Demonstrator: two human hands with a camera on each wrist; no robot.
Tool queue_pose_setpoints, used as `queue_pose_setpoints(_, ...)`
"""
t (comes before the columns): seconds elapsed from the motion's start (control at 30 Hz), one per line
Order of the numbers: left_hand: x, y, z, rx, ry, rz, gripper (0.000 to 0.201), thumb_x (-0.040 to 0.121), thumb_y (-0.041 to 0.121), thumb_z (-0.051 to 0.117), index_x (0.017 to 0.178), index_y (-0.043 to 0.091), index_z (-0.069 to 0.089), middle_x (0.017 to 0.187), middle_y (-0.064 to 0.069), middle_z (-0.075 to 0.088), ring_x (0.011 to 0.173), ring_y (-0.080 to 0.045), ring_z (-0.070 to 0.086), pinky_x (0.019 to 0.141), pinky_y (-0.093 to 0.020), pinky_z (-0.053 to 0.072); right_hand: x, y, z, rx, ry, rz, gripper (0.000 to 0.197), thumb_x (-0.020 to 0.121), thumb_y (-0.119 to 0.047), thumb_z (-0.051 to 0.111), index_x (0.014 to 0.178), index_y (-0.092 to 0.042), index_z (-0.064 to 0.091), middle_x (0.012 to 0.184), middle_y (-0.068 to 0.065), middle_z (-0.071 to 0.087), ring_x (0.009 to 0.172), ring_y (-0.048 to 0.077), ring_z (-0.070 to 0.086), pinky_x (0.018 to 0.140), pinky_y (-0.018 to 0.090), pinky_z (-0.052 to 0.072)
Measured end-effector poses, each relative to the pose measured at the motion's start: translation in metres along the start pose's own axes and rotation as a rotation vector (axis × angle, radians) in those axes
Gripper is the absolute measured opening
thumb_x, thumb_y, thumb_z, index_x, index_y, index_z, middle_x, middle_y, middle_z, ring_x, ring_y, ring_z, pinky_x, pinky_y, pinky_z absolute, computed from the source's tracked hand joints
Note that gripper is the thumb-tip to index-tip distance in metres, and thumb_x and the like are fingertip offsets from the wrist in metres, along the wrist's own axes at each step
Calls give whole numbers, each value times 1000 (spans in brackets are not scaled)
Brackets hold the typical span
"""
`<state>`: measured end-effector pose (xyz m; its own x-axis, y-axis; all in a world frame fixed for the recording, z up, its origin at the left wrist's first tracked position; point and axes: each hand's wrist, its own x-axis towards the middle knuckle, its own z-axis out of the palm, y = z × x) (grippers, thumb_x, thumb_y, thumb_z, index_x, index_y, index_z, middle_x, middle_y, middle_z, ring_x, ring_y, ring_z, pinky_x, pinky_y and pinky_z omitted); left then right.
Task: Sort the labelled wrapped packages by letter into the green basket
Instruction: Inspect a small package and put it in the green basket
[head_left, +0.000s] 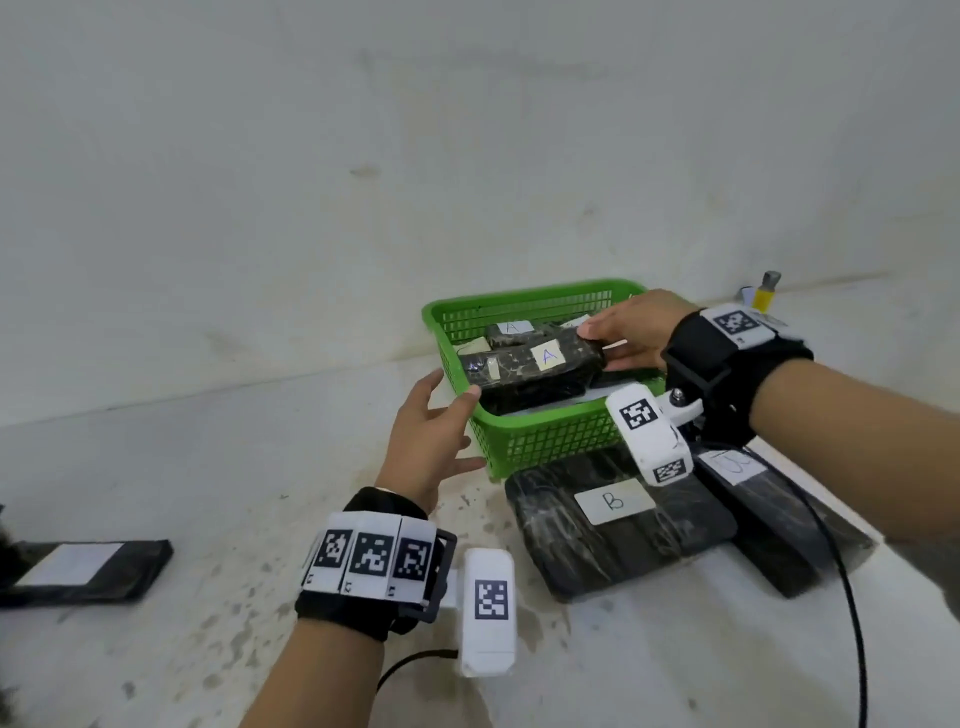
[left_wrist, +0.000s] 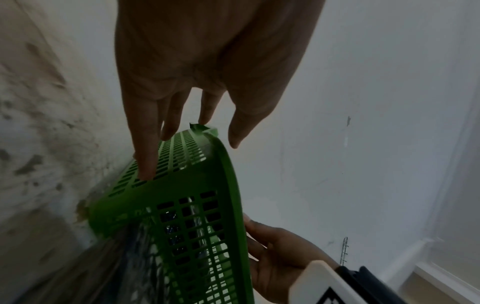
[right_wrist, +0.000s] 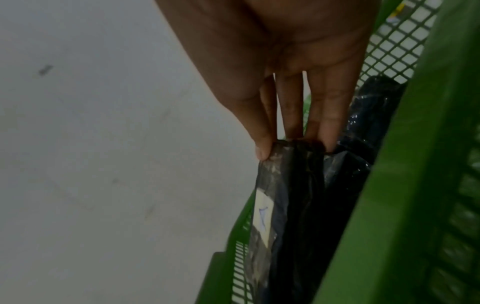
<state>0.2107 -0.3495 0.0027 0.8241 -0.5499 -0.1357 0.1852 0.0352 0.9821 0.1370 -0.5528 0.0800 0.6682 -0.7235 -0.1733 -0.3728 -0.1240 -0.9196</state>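
Observation:
The green basket (head_left: 540, 441) stands on the pale floor by the wall. My right hand (head_left: 608, 343) pinches the right end of a black wrapped package labelled A (head_left: 519, 364), holding it level over the basket's contents. In the right wrist view my fingertips (right_wrist: 265, 150) press the package's end (right_wrist: 285, 205) inside the basket (right_wrist: 405, 185). A second package labelled A (head_left: 511, 330) lies further back in the basket. My left hand (head_left: 447, 400) is at the basket's left corner, fingers straight. Its index fingertip (left_wrist: 145, 172) touches the basket's outer wall (left_wrist: 221, 185), and the thumb hovers by the rim.
A large black package labelled B (head_left: 613, 525) lies in front of the basket. Another labelled black package (head_left: 769, 525) lies to its right under my right forearm. A flat black package with a white label (head_left: 78, 571) lies far left. A small yellow object (head_left: 766, 293) stands by the wall.

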Motion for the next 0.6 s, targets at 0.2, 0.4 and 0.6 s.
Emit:
queue_pose_setpoints(0.2, 18, -6, -2, -56, -65, 45, 61, 94, 7, 63, 146, 30, 41, 113, -21, 68, 94, -33, 70, 67, -38, 63, 27, 15, 20, -241, -161, 121, 16, 91, -7, 68, 106, -2, 68, 101, 15, 68, 76, 21, 64, 76, 34, 56)
queue_pose_setpoints(0.4, 21, -14, -4, -65, -69, 79, 59, 94, 8, 63, 145, 33, 44, 116, -21, 66, 96, -29, 72, 67, -37, 63, 40, 23, 30, -277, -280, 284, 28, 102, -7, 46, 74, -11, 50, 67, 7, 39, 53, 16, 33, 110, 38, 38)
queue_pose_setpoints(0.6, 22, -17, -5, -48, -73, 98, 59, 94, 11, 64, 144, 36, 45, 116, -18, 67, 97, -25, 72, 70, -38, 63, 46, 27, 30, -147, -184, 264, 17, 91, 10, 59, 80, -1, 53, 77, 13, 61, 70, 21, 60, 86, 39, 52)
